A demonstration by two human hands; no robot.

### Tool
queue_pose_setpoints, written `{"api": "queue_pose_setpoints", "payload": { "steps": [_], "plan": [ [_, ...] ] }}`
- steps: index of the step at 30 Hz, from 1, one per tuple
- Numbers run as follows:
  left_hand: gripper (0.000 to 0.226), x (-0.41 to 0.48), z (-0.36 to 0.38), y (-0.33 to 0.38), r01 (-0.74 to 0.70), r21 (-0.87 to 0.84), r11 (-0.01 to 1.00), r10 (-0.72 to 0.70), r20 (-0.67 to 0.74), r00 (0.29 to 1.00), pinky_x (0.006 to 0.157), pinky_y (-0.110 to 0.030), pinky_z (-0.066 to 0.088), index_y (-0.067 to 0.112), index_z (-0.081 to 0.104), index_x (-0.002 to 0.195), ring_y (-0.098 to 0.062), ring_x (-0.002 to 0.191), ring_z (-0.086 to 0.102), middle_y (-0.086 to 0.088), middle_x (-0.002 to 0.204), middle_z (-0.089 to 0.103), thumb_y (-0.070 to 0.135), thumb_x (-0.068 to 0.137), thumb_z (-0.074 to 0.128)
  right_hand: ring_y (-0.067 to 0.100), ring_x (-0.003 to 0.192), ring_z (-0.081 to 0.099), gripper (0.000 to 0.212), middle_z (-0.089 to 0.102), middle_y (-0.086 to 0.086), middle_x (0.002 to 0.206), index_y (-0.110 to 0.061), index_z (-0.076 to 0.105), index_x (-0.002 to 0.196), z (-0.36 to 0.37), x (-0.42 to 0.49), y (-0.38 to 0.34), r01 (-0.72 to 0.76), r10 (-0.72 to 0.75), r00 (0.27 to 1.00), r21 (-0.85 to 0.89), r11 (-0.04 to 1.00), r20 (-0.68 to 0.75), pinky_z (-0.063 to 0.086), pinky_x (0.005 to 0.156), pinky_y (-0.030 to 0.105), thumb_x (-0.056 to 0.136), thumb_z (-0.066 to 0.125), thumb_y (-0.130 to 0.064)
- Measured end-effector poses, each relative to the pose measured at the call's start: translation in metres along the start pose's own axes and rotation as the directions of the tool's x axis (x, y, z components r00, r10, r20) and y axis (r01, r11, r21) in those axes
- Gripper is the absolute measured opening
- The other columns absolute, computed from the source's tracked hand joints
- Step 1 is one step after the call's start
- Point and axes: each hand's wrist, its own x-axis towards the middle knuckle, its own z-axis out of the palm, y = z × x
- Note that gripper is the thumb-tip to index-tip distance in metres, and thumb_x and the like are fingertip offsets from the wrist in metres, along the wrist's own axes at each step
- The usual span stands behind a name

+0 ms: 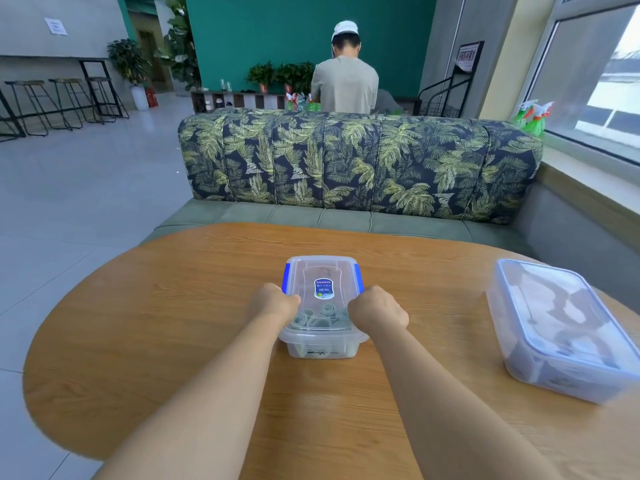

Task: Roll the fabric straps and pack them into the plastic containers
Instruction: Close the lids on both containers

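Head view: small container [322, 348], rolled straps [320, 318] inside, mid-surface. My left grip [273, 304] and right grip [377, 309] clasp its sides. Risk: uneven pressure could skew lid [323, 268], pinching straps.

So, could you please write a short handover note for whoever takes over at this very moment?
Left hand: fingers curled on the left edge of the small container.
Right hand: grips its right edge the same way.
Rolled straps lie inside, under the clear lid.
Larger container sits on the right side of the table, lid on, contents blurred.
Done: straps rolled, packed and covered.
Left: probably latching the blue side clips; whether they are shut cannot be told.
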Motion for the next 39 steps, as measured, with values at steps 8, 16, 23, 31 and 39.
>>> {"api": "queue_pose_setpoints", "payload": {
  "steps": [8, 16, 23, 31, 39],
  "plan": [
    [0.024, -0.022, 0.054, 0.032, -0.066, 0.111, 0.992, 0.061, 0.044, 0.997, 0.049, -0.025, 0.034, 0.013, 0.054, 0.066, -0.020, 0.056, 0.050, -0.002, 0.066, 0.056, 0.026, 0.085, 0.063, 0.024, 0.103, 0.061, 0.029, 0.064, 0.004, 0.113, -0.014, 0.060, 0.111, -0.029, 0.015, 0.056, -0.086, 0.087, 0.995, 0.029, 0.996, -0.042, 0.043, 0.077, 0.030, 0.089, 0.041, -0.013],
    [0.031, -0.040, 0.099, 0.063, -0.098, 0.187, 0.977, 0.086, 0.071, 0.994, 0.046, -0.025, 0.030, 0.013, 0.048, 0.065, -0.017, 0.054, 0.047, -0.002, 0.067, 0.053, 0.028, 0.087, 0.063, 0.025, 0.090, 0.044, 0.011, 0.056, 0.003, 0.097, -0.016, 0.051, 0.084, -0.065, 0.036, 0.115, 0.012, 0.002, 0.978, 0.065, 0.998, -0.209, 0.041, 0.073, 0.030, 0.091, 0.047, -0.024],
    [0.029, -0.049, 0.121, 0.080, -0.117, 0.258, 0.959, 0.100, 0.079, 0.992, 0.047, -0.026, 0.030, 0.012, 0.049, 0.070, -0.015, 0.055, 0.046, -0.001, 0.068, 0.052, 0.030, 0.089, 0.062, 0.034, 0.134, 0.028, 0.067, 0.041, 0.016, 0.141, -0.009, 0.044, 0.137, -0.137, 0.046, 0.209, -0.320, 0.286, 0.816, 0.020, 0.947, -0.502, 0.028, 0.107, 0.049, 0.089, 0.049, -0.055],
    [0.026, -0.044, 0.128, 0.086, -0.114, 0.263, 0.958, 0.101, 0.064, 0.993, 0.048, -0.025, 0.034, 0.010, 0.056, 0.075, -0.019, 0.059, 0.051, -0.003, 0.072, 0.057, 0.031, 0.087, 0.064, 0.034, 0.110, 0.053, 0.104, 0.059, 0.010, 0.117, -0.016, 0.050, 0.125, -0.132, 0.091, 0.271, -0.491, 0.543, 0.815, 0.259, 0.832, -0.201, 0.041, 0.097, 0.053, 0.047, 0.047, -0.085],
    [0.023, -0.042, 0.128, 0.088, -0.089, 0.251, 0.964, 0.077, 0.059, 0.995, 0.050, -0.025, 0.036, 0.009, 0.056, 0.073, -0.021, 0.063, 0.053, -0.004, 0.072, 0.057, 0.026, 0.087, 0.063, 0.031, 0.117, 0.049, 0.087, 0.055, 0.009, 0.126, -0.018, 0.044, 0.127, -0.131, 0.082, 0.240, -0.422, 0.470, 0.862, 0.244, 0.873, -0.188, 0.036, 0.100, 0.050, 0.065, 0.060, -0.076]
  ]
}}
